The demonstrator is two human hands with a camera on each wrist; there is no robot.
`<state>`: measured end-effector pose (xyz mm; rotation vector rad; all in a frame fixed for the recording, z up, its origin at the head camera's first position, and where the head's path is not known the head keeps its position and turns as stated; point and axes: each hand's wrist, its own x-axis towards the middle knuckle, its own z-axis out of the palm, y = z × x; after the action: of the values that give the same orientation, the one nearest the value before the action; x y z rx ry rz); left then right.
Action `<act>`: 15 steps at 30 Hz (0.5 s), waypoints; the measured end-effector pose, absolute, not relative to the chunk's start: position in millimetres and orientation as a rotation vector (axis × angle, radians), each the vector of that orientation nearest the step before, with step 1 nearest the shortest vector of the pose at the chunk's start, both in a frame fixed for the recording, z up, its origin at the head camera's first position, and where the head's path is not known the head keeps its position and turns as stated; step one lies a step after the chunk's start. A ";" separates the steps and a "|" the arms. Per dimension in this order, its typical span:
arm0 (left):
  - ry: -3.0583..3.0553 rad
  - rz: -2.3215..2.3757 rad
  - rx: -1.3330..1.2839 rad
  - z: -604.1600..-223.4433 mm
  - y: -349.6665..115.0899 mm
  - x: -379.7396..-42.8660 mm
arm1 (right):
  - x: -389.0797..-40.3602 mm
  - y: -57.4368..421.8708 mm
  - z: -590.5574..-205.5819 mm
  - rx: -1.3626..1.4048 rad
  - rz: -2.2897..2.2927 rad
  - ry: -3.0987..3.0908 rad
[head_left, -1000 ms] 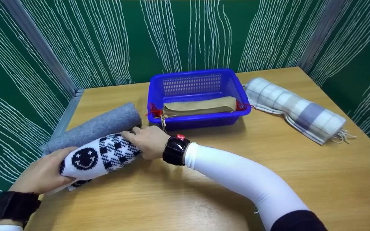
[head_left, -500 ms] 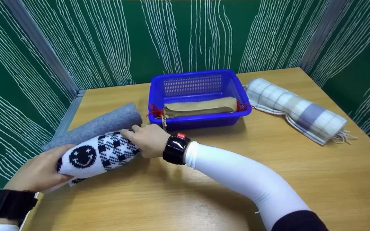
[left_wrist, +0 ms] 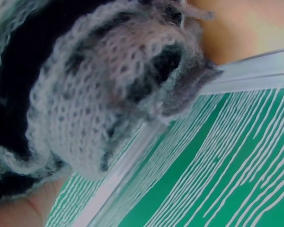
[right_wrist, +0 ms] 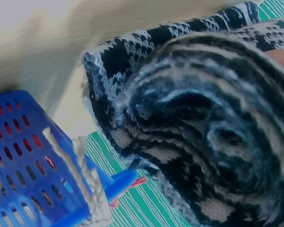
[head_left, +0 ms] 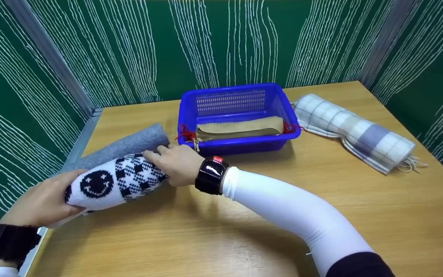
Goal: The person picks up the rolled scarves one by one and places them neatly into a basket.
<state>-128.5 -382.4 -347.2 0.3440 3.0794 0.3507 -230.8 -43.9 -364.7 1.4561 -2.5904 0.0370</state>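
The left hand (head_left: pixel 44 202) and right hand (head_left: pixel 181 164) grip opposite ends of a rolled black-and-white knit (head_left: pixel 117 180). It is at the left, on the near side of a grey roll (head_left: pixel 133 142), with a blue basket (head_left: pixel 240 147) farther right.

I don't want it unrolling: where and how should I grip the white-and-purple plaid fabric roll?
Probably near both ends of the white-and-purple plaid fabric roll, one hand each, from above: it's a long, soft-looking cylinder that might sag if held only midway. Pin the loose edge along its near-left side; avoid the pale fringe at the near end.
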 end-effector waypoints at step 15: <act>3.087 0.334 0.338 -331.5 -378.4 -129.8 | -232.9 -41.7 -351.6 1.454 0.054 -2.568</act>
<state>-129.8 -378.4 -331.5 0.3381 3.0868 0.3345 -232.9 -41.7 -351.6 1.4538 -2.5678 0.0541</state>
